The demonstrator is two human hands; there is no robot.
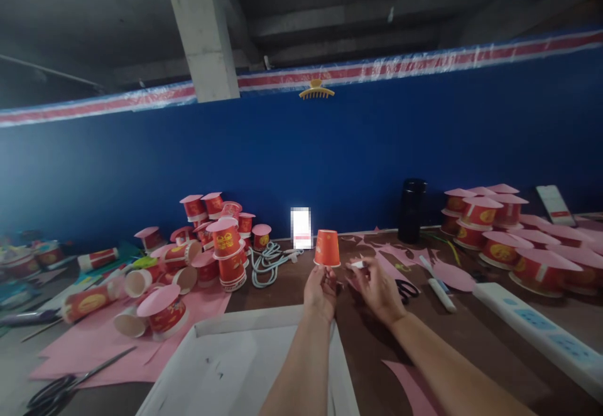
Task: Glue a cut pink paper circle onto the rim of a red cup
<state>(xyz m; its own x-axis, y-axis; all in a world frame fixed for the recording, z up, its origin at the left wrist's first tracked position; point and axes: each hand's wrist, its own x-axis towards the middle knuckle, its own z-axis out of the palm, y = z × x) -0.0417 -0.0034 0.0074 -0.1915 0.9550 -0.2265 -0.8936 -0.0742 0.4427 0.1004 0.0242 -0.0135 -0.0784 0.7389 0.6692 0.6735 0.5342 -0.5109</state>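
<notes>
My left hand (321,293) is closed on the rim of a red paper cup (326,247), held upside down with its narrow base upward. Just to the right, my right hand (379,287) pinches a small white piece (358,264) with a tip pointing toward the cup; its kind is too small to make out. The cup and the white piece are apart. Beneath my left forearm lies a shallow white box lid (249,347). Scissors with dark handles (407,289) rest beside my right wrist, near a white tube (441,295) and pink paper scraps (396,257).
Red cups topped with pink discs stand at left (226,240) and right (499,249). A black flask (412,210) stands by the blue partition (377,139). At right lies a white power strip (537,328). A grey cable (268,265), pink sheets (113,347) and scissors (70,388) lie leftward.
</notes>
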